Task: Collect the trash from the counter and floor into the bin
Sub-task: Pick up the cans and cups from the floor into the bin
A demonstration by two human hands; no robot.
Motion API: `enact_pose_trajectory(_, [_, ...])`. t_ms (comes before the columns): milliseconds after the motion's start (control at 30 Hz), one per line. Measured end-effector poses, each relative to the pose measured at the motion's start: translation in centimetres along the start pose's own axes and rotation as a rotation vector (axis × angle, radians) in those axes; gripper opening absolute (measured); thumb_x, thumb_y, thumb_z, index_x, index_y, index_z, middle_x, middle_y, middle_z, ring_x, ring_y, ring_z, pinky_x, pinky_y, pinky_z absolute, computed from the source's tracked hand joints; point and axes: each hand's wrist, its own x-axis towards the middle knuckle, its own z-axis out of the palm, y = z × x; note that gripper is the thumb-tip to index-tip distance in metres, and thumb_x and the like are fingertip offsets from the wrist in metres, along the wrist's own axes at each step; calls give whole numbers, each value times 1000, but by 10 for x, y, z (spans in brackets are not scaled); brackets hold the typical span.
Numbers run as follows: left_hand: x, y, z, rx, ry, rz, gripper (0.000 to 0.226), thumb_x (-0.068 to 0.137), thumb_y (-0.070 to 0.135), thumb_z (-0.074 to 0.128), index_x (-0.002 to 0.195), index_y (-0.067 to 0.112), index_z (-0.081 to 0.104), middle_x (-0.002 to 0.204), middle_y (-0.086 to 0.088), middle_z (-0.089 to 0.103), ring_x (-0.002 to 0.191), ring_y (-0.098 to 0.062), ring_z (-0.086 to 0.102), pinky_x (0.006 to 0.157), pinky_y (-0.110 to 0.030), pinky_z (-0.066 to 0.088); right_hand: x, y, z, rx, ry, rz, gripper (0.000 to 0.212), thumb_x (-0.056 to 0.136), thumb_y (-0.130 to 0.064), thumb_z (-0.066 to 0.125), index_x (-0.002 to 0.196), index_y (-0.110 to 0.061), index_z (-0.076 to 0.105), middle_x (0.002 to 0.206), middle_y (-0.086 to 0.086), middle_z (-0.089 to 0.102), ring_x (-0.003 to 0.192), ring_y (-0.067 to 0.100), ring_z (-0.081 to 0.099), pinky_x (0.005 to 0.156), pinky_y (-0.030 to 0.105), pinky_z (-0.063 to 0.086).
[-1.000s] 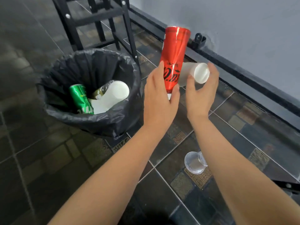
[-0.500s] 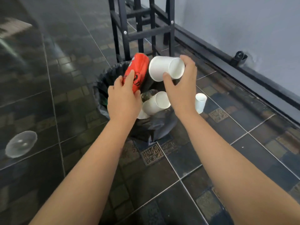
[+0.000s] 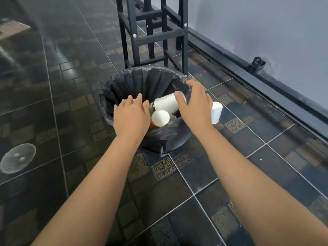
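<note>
A bin lined with a black bag (image 3: 124, 80) stands on the dark tiled floor. Inside lie two white paper cups, one on its side (image 3: 166, 103) and one with its mouth toward me (image 3: 160, 118). A sliver of the red can (image 3: 151, 124) shows under my left hand. My left hand (image 3: 131, 118) hovers over the bin's left side with fingers spread, holding nothing. My right hand (image 3: 194, 108) hovers over the right rim, fingers apart and empty, thumb near the upper cup. Another white cup (image 3: 216, 111) stands on the floor right of the bin.
A clear plastic dome lid (image 3: 17, 158) lies on the floor at far left. A black metal stool frame (image 3: 152, 35) stands just behind the bin. A grey wall with a dark baseboard rail (image 3: 266, 80) runs along the right.
Both hands have let go: the red can and the white cup dropped into the bin, and the fingers have spread open above it.
</note>
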Motion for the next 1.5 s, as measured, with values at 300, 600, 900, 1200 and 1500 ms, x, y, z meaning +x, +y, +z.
enact_pose_trajectory(300, [-35,96,14,-286,91,397,49,104,31,41,149,10,41,156,-12,37,146,-29,29,119,-42,20,-33,50,-67,-131,-11,94,45,95,-39,53,134,-16,46,139,0,51,128,21,48,111,41,26])
enact_pose_trajectory(600, [-83,163,105,-272,-236,503,50,103,30,44,147,6,42,150,-15,44,135,-35,41,112,-46,31,-119,148,-138,-477,-728,622,77,77,-68,61,139,-27,40,142,4,46,128,29,47,103,45,38])
enact_pose_trajectory(900, [-81,155,165,-177,-333,466,55,103,30,47,151,8,34,156,-16,36,144,-32,33,117,-43,29,-142,182,-141,-537,-790,675,47,85,-30,64,125,-17,43,125,12,52,113,37,55,88,39,45])
enact_pose_trajectory(1200, [-13,184,201,-124,-223,439,64,98,31,56,151,11,28,158,-20,25,144,-37,26,117,-46,29,-70,199,-112,-480,-404,559,42,88,-34,60,121,-21,38,123,6,40,98,39,59,74,37,41])
enact_pose_trajectory(1500, [54,223,242,13,-255,396,71,97,36,56,156,29,17,163,-15,9,148,-39,12,117,-52,26,-50,224,-83,-610,-359,406,48,87,-38,62,121,-19,35,121,5,54,106,31,61,86,40,45])
